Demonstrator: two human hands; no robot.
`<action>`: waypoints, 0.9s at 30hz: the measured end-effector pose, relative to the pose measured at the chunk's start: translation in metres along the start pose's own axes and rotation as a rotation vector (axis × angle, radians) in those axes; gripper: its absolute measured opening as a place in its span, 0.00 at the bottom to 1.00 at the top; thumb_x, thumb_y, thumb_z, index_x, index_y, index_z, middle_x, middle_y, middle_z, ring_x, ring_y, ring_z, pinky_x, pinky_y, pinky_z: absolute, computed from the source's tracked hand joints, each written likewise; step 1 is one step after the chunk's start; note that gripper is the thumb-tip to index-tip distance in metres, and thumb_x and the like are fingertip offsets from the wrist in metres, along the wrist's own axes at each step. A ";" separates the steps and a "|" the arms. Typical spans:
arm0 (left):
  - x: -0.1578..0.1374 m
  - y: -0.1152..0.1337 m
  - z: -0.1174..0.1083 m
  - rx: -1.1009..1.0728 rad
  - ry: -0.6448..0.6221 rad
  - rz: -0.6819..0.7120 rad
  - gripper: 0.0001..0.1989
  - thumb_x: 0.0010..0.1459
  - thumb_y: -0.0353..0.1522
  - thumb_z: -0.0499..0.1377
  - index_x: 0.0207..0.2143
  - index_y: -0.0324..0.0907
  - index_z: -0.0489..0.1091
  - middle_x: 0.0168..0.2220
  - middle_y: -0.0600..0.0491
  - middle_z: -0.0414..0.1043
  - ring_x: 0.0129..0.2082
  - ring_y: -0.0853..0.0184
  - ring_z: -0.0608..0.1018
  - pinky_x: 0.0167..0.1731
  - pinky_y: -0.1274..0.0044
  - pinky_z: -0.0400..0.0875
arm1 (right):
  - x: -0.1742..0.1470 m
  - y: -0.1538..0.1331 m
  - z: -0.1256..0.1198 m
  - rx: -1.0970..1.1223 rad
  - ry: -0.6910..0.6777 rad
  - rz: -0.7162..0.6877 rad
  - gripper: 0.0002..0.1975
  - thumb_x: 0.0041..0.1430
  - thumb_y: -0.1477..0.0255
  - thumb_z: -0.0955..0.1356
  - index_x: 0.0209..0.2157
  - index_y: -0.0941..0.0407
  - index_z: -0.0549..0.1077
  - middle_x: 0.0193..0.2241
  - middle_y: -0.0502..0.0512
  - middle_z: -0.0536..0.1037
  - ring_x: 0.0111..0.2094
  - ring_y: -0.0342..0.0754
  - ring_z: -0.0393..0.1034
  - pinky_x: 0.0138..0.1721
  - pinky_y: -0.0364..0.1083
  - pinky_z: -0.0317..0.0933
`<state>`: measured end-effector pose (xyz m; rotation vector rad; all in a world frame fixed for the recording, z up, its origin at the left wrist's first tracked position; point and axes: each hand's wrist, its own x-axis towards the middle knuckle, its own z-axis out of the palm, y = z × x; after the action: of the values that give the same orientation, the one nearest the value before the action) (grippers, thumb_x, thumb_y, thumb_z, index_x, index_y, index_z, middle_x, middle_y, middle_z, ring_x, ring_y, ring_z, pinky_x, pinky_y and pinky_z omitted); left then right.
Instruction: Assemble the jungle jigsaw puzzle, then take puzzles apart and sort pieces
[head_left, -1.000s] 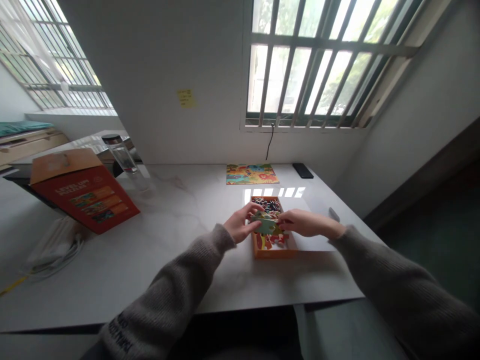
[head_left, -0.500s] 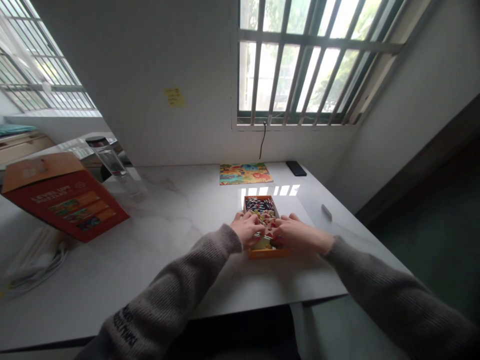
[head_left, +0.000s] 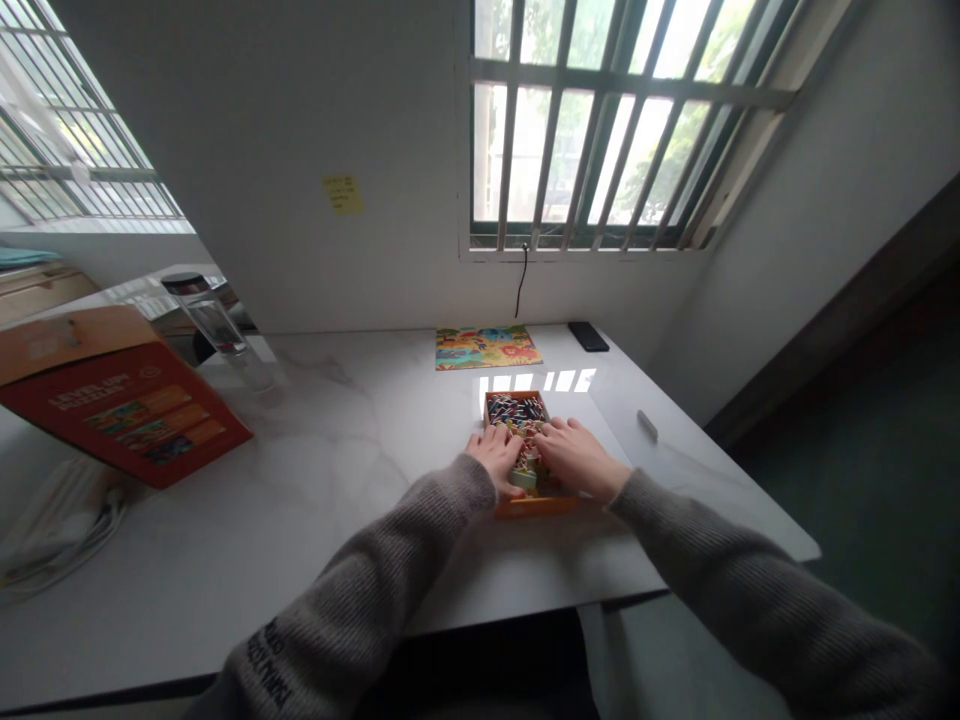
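An orange-rimmed box tray lies on the table in front of me, filled with jigsaw puzzle pieces. The pieces in the far part are mostly dark; those between my hands are yellowish and reddish. At the tray's left side, my left hand rests on the pieces with fingers spread and thumb apart. From the right, my right hand reaches in, its fingers bent down onto the pieces. A pale green piece or stack shows near my left thumb. The right fingertips are partly hidden.
Behind the tray lies a colourful animal picture, with a black phone beside it. A small grey object is near the table's right edge. At left are a red puzzle box, a clear bottle and white cables.
My right hand has shifted a little left and up over the pieces. My left fingers have spread, with the thumb lower. The pieces between them have moved, and the view has turned slightly.
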<state>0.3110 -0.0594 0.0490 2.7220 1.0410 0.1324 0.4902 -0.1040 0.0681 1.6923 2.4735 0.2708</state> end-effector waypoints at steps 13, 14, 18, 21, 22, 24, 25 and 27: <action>-0.019 -0.010 -0.004 -0.022 -0.004 0.004 0.22 0.49 0.34 0.62 0.48 0.47 0.65 0.50 0.45 0.63 0.52 0.50 0.67 0.46 0.61 0.66 | -0.032 -0.016 -0.015 0.304 0.018 -0.058 0.09 0.65 0.71 0.64 0.32 0.54 0.74 0.37 0.57 0.78 0.44 0.53 0.66 0.45 0.49 0.56; -0.023 -0.014 -0.005 -0.029 -0.010 0.005 0.22 0.49 0.34 0.62 0.48 0.47 0.66 0.50 0.45 0.63 0.52 0.50 0.67 0.46 0.62 0.67 | -0.037 -0.020 -0.017 0.333 0.032 -0.075 0.08 0.65 0.69 0.65 0.32 0.54 0.74 0.37 0.56 0.78 0.44 0.53 0.65 0.47 0.50 0.56; -0.044 -0.035 -0.010 -0.099 0.027 0.033 0.22 0.47 0.32 0.63 0.47 0.45 0.66 0.48 0.46 0.64 0.50 0.53 0.69 0.49 0.64 0.68 | -0.047 -0.045 -0.013 0.403 0.104 -0.199 0.11 0.61 0.60 0.69 0.40 0.53 0.74 0.44 0.57 0.77 0.50 0.56 0.62 0.59 0.59 0.51; -0.064 -0.052 -0.010 -0.147 0.062 0.032 0.21 0.47 0.30 0.62 0.46 0.44 0.67 0.47 0.46 0.63 0.49 0.54 0.69 0.51 0.63 0.67 | -0.040 -0.072 -0.002 0.397 0.121 -0.228 0.05 0.65 0.69 0.66 0.41 0.53 0.72 0.42 0.57 0.76 0.51 0.54 0.63 0.65 0.63 0.41; -0.071 -0.057 -0.010 -0.157 0.068 0.029 0.21 0.47 0.29 0.61 0.46 0.43 0.67 0.47 0.46 0.63 0.49 0.54 0.69 0.52 0.63 0.67 | -0.037 -0.081 0.001 0.387 0.127 -0.221 0.05 0.65 0.73 0.64 0.41 0.54 0.72 0.42 0.57 0.75 0.51 0.53 0.64 0.66 0.64 0.39; -0.084 -0.067 -0.010 -0.191 0.084 0.044 0.20 0.47 0.29 0.61 0.46 0.43 0.67 0.47 0.46 0.63 0.49 0.54 0.69 0.53 0.62 0.67 | -0.032 -0.094 -0.001 0.394 0.138 -0.223 0.07 0.66 0.75 0.63 0.43 0.54 0.71 0.44 0.58 0.74 0.51 0.54 0.64 0.66 0.65 0.38; -0.089 -0.071 -0.010 -0.221 0.098 0.067 0.21 0.48 0.29 0.61 0.46 0.43 0.67 0.48 0.46 0.63 0.50 0.55 0.69 0.53 0.63 0.67 | -0.030 -0.097 -0.005 0.422 0.134 -0.243 0.07 0.66 0.72 0.64 0.44 0.53 0.71 0.45 0.59 0.73 0.52 0.55 0.63 0.66 0.65 0.39; -0.097 -0.078 -0.014 -0.302 0.164 0.128 0.22 0.50 0.29 0.61 0.49 0.44 0.67 0.49 0.46 0.63 0.52 0.56 0.68 0.55 0.63 0.66 | -0.026 -0.093 -0.019 0.541 0.118 -0.290 0.12 0.64 0.65 0.67 0.48 0.52 0.70 0.49 0.60 0.71 0.54 0.56 0.62 0.65 0.64 0.46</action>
<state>0.1862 -0.0652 0.0436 2.5307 0.8088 0.4989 0.4105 -0.1624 0.0666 1.4641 3.0281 -0.3738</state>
